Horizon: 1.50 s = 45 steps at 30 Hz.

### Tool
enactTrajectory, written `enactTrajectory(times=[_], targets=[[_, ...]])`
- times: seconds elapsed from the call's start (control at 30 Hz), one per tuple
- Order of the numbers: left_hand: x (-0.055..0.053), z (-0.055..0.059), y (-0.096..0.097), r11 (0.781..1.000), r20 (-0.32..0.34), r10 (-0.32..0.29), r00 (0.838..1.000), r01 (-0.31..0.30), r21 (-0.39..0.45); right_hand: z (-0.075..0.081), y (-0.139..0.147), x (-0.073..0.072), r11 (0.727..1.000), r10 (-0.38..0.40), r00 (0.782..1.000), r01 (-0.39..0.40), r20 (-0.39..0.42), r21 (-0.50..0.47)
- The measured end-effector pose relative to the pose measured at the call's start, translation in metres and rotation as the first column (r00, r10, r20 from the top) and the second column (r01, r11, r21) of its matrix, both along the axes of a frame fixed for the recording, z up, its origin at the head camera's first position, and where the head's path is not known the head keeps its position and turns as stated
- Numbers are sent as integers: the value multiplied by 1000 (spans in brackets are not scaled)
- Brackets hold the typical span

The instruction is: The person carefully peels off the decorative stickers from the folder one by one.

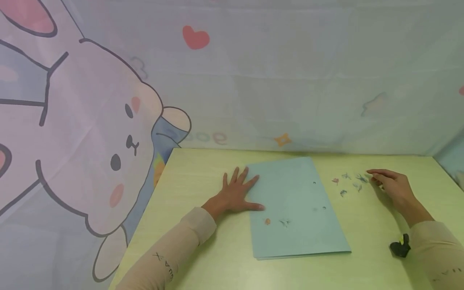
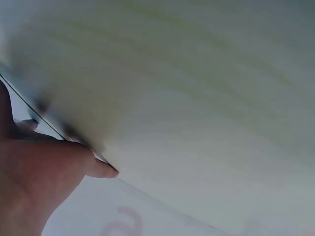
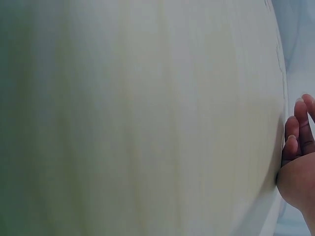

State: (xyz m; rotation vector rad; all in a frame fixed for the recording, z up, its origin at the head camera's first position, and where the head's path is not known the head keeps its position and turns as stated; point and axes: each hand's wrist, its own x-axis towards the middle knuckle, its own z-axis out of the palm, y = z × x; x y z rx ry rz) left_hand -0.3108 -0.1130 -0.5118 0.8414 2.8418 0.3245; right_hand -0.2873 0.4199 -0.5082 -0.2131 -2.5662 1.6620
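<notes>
A pale blue folder-like sheet lies on the table, with two small holes near its right side. My left hand rests across its left edge, fingers spread and thumb on the blue surface. Low on the sheet are a small orange piece and a pale leaf-like piece. Several small, thin pieces lie right of the sheet, among them a reddish one and a dark blue-grey one. Beside that group is my right hand, fingers loosely bent; I see nothing held in it.
A small black object with a yellow-green spot sits by the right forearm. The light yellow-green table ends at the back against a printed cloth, which also hangs along the left with a large cartoon animal.
</notes>
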Motion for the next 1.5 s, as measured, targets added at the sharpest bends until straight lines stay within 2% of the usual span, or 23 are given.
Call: enactTrajectory(times=[0.53,0.83,1.07,1.3,1.5], targets=[[-2,9,-3,997,83,0,997,-6,80,0,0,0,1000,3,1000,-3,11,-15],[0,6,-6,998,54,-25,998,23,53,0,0,2,1000,-5,1000,6,29,-11],[0,7,-5,999,33,-15,999,14,35,1,-1,1,1000,2,1000,-2,25,3],[-2,1,-7,1000,5,-18,1000,18,6,1,-5,1,999,-2,1000,2,14,46],[-2,1,-7,999,-4,-25,1000,25,29,1,-3,0,997,-13,1000,11,23,83]])
